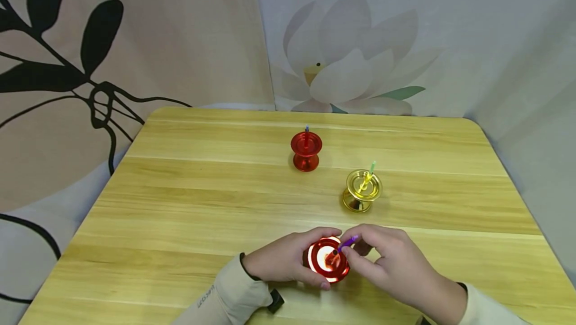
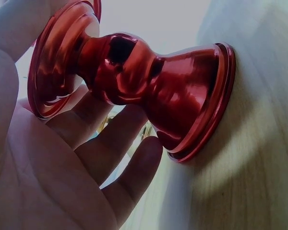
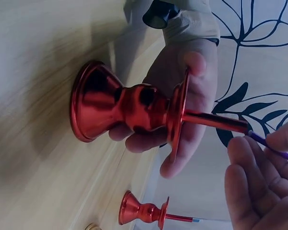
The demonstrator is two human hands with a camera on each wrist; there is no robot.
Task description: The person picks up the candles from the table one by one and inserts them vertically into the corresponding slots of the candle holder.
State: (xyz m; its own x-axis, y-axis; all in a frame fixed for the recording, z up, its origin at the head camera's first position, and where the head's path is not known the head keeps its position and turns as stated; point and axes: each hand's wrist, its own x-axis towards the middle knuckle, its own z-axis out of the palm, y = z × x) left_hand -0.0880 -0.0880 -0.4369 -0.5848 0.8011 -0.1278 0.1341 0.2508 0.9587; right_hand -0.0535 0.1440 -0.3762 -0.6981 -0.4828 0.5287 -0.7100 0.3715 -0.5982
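Observation:
A shiny red metal candle holder [image 1: 320, 262] stands on the table near its front edge, its foot on the wood. My left hand [image 1: 288, 259] grips it around the dish from the left, the thumb at the rim. From the middle of the dish rises a narrow red tube [image 3: 216, 121]. Between thumb and fingertips my right hand [image 1: 391, 260] pinches a thin purple candle [image 1: 350, 242], tilted, with its lower end at the tube's mouth. Whether that end is inside the tube, I cannot tell.
Farther back stands another red candle holder [image 1: 306, 162] with a blue-tipped thin candle. A gold candle holder [image 1: 357, 203] nearer to the hands carries a leaning green-tipped one. Patterned cloth [image 1: 216, 35] hangs behind the wooden table [image 1: 180, 200].

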